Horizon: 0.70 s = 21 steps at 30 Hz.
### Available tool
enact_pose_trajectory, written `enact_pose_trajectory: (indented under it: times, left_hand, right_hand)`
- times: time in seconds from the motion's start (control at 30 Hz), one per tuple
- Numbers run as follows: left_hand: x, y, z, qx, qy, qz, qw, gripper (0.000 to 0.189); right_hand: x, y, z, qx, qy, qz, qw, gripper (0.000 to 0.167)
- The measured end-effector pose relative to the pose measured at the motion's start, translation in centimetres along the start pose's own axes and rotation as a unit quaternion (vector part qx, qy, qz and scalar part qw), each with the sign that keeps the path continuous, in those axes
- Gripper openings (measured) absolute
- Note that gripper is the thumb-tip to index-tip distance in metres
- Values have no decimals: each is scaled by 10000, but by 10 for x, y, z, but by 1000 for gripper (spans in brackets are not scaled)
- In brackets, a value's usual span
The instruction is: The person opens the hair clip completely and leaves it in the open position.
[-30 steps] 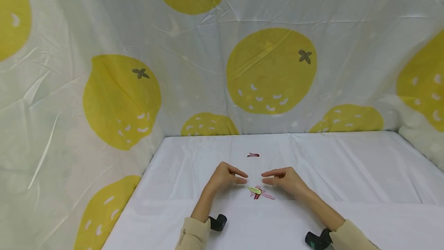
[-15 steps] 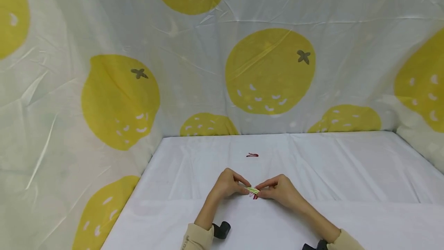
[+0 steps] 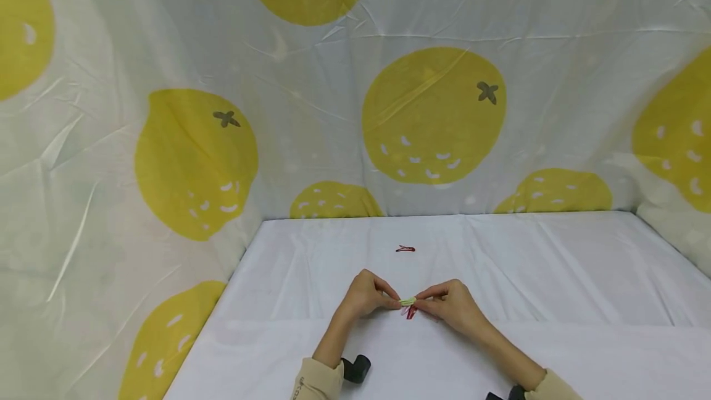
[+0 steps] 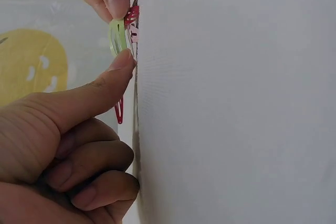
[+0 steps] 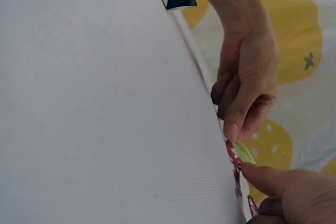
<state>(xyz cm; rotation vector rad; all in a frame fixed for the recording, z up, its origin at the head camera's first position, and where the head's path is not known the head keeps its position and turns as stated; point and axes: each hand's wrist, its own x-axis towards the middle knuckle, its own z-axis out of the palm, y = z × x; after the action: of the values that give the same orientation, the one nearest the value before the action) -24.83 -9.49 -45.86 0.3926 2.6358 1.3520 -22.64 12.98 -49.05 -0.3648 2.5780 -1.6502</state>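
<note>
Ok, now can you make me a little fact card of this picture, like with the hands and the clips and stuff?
Left hand: pinches one end of the green clip
Right hand: pinches the other end
Small pile: a red clip and something pink, beside the green clip and partly hidden; can't tell how many pieces
Far red clip: lies by itself, beyond both hands
Table: covered with white cloth
Backdrop: pale sheet with big yellow fruits
Sleeves: beige
</note>
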Motion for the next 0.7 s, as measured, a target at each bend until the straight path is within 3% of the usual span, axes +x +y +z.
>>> enact_pose_trajectory:
  times: [0.17, 0.33, 0.5, 0.7]
  left_hand:
    - [-1, 1, -3, -246, -71, -26, 9997, 10]
    - [3, 3, -6, -657, -91, -6, 9978, 8]
    - [8, 3, -5, -929, 117, 176, 9954, 10]
    - [10, 6, -3, -1062, 475, 314, 9927, 11]
  right_hand:
    - [0, 0, -1, 305, 128, 69, 9994, 10]
    - [1, -4, -1, 863, 380, 590, 9938, 16]
    - [2, -6, -3, 1779, 520, 1143, 9760, 28]
    - [3, -6, -7, 2080, 495, 1301, 9682, 31]
